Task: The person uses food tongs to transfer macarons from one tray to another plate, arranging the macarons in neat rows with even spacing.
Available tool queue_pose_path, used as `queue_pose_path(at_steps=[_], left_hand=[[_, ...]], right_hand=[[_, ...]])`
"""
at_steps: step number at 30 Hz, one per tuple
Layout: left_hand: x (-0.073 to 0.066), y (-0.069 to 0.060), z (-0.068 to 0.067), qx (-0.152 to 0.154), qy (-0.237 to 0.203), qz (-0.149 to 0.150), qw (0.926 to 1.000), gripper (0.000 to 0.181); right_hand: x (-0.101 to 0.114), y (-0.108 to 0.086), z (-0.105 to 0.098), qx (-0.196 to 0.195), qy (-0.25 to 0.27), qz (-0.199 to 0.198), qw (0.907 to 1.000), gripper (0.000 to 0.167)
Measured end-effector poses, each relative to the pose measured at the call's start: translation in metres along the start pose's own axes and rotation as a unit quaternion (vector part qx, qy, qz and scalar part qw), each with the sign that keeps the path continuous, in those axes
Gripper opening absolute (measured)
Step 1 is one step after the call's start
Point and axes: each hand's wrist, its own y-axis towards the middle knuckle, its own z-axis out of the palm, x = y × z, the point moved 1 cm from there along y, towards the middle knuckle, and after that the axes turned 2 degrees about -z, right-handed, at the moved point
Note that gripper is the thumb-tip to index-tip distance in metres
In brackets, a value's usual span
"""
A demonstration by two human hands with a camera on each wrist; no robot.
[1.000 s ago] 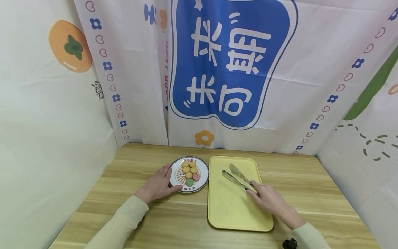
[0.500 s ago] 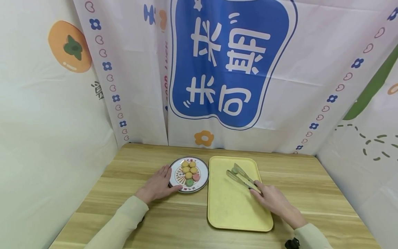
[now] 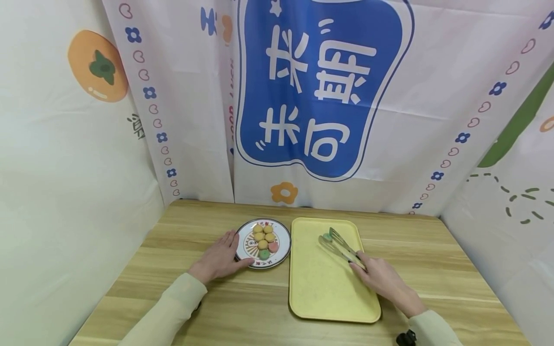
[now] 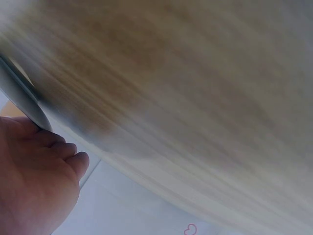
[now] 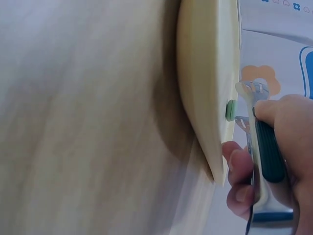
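In the head view my right hand (image 3: 383, 278) grips a pair of metal tongs (image 3: 335, 250) with dark green handle grips, held over the yellow tray (image 3: 320, 288). Between the spread tong ends lies a green macaron (image 3: 327, 237) near the tray's far side. The right wrist view shows this macaron (image 5: 231, 110) resting on the tray, beside the tong tips. My left hand (image 3: 218, 257) rests against the left rim of a white plate (image 3: 283, 245), fingers and thumb spread along it. Several yellow macarons (image 3: 262, 244), a pink one (image 3: 273, 247) and a green one (image 3: 264, 254) lie on the plate.
Plate and tray stand side by side on a wooden table (image 3: 233, 307). Printed white cloth (image 3: 196, 144) hangs behind the table and along both sides. The left wrist view shows mostly blurred tabletop, with the plate's edge (image 4: 22, 98) at the left.
The tongs have shifted slightly right, and their ends now stand around the green macaron, which was not visible a second ago. My left hand and the plate have stayed in place.
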Motion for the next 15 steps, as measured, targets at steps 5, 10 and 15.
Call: queue_pose_path(at_steps=[5, 10, 15], left_hand=[[-0.0002, -0.0003, -0.0001, 0.000, 0.001, 0.002, 1.0000, 0.111], [0.0000, -0.0006, -0.0004, -0.001, 0.003, 0.003, 1.0000, 0.110], [0.0003, -0.0007, -0.0011, 0.002, 0.003, 0.001, 1.0000, 0.109]], right_hand=[[-0.0002, 0.0028, 0.0002, 0.013, 0.012, 0.014, 0.9997, 0.028], [-0.0003, 0.0059, -0.0006, 0.021, 0.009, 0.026, 0.9994, 0.025], [0.0005, 0.0089, -0.0008, 0.029, 0.008, 0.035, 0.9989, 0.023]])
